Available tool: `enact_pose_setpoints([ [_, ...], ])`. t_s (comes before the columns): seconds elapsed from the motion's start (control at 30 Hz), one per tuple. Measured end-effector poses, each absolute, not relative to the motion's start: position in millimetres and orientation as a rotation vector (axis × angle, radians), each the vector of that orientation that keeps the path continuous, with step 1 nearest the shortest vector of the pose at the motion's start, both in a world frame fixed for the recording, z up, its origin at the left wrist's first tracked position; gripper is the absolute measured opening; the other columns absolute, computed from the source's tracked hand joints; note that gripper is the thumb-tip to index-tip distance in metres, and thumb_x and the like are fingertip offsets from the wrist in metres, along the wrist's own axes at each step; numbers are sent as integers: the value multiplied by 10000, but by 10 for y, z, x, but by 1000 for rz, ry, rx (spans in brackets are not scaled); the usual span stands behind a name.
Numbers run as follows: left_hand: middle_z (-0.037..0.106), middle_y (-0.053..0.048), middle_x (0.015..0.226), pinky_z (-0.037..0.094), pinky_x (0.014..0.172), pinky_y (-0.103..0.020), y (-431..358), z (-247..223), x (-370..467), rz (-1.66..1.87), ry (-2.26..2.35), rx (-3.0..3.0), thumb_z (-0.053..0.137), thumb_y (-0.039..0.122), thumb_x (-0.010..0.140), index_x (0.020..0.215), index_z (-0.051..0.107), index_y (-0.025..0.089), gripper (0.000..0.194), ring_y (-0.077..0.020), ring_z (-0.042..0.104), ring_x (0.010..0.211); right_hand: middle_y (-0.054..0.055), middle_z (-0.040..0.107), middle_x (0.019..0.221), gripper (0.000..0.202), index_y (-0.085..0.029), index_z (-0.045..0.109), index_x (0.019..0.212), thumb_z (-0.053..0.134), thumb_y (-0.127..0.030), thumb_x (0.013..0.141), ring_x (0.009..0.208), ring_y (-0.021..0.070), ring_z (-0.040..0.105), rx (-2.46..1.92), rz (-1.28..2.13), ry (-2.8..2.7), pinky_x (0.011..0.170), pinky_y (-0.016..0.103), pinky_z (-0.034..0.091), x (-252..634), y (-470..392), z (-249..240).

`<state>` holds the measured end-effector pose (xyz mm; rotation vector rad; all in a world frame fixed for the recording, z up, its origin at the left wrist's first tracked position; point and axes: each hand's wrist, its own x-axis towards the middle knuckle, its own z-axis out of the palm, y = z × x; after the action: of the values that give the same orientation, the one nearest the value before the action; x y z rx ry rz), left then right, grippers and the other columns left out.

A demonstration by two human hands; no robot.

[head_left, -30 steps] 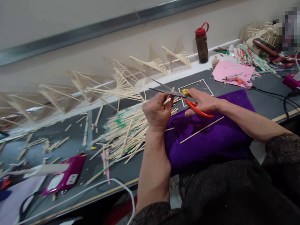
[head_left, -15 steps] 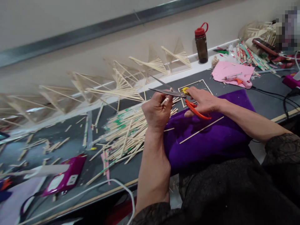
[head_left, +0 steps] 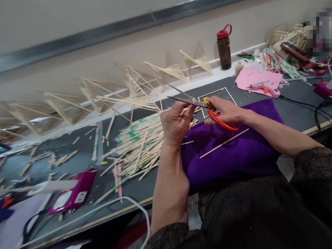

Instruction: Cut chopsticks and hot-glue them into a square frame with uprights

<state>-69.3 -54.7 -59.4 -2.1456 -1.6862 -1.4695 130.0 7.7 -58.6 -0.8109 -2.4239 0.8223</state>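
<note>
My left hand (head_left: 174,125) is closed round a thin wooden stick (head_left: 184,111), whose pale end pokes out of the fist. My right hand (head_left: 229,111) grips scissors (head_left: 220,121) with orange and yellow handles. The blades are parted and point left over my left fingers, near the stick; whether they touch it I cannot tell. Under both arms lies a purple cloth (head_left: 230,155) with a loose stick (head_left: 224,143) on it. A thin stick frame (head_left: 230,96) lies on the table just beyond my right hand.
Many loose sticks (head_left: 140,152) are heaped left of my left arm. Twisted stick structures (head_left: 166,71) line the wall. A dark bottle (head_left: 224,52) with a red lid stands behind. A glue gun (head_left: 267,88) rests on pink paper (head_left: 245,77). Magenta device (head_left: 75,193) at left.
My left hand has shifted slightly right, closer to the scissors' pivot. The scissor blades have drawn a little closer together, and my right hand has moved slightly.
</note>
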Motion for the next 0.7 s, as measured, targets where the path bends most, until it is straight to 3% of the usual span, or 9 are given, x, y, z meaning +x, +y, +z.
enact_pose_setpoints([
  [0.2, 679, 13, 671, 445, 562, -226, -541, -591, -674, -1468, -1667, -2165, 629, 434, 933, 873, 707, 227, 229, -118, 631, 607, 36, 581, 925, 361, -215, 460, 975, 640, -447, 766, 773, 187, 503, -930, 845, -2429, 722, 339, 387, 1306, 26, -513],
  [0.57, 709, 2, 732, 459, 608, -233, -481, -620, -696, -1405, -1656, -2130, 642, 370, 912, 840, 697, 225, 171, -135, 650, 690, 47, 617, 921, 283, -219, 464, 954, 594, -346, 738, 800, 204, 522, -971, 847, -2411, 724, 328, 373, 1277, 21, -535],
  [0.7, 685, 14, 698, 431, 572, -222, -458, -652, -695, -1443, -1679, -2084, 671, 379, 895, 849, 696, 221, 166, -116, 610, 631, 44, 609, 911, 281, -221, 458, 943, 602, -353, 742, 793, 197, 517, -984, 843, -2403, 719, 326, 369, 1272, 28, -543],
])
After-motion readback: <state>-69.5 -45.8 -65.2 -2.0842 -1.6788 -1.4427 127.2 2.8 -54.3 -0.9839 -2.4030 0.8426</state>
